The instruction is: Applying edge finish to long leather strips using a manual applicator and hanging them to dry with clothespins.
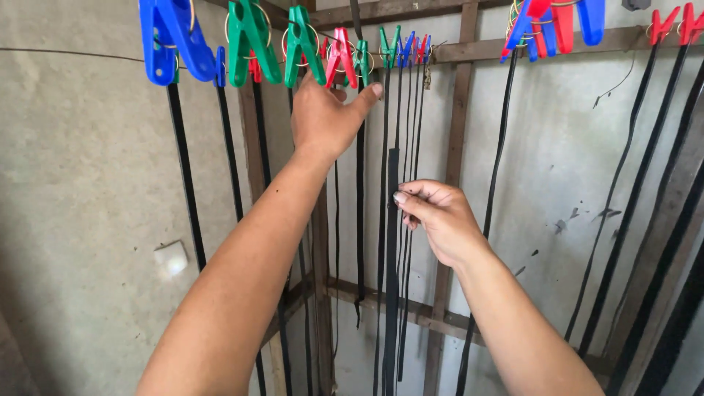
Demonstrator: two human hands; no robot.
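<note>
My right hand (438, 218) pinches a wide black strap (391, 279) that hangs straight down in the middle of the view. My left hand (326, 117) is raised to the row of plastic clothes pegs above, fingers up by a green peg (301, 40) and a red peg (341, 53), thumb stretched toward a hanging strap. Whether the fingers grip a peg is hidden behind the hand. Several thin black straps (361, 198) dangle from the pegs on both sides of my hands.
Blue pegs (172, 40) and another green peg (249, 37) hang at the upper left. A cluster of red and blue pegs (557, 22) hangs at the upper right, with more black straps (631, 191) below. Behind is a grey board wall (88, 183) with wooden battens (458, 132).
</note>
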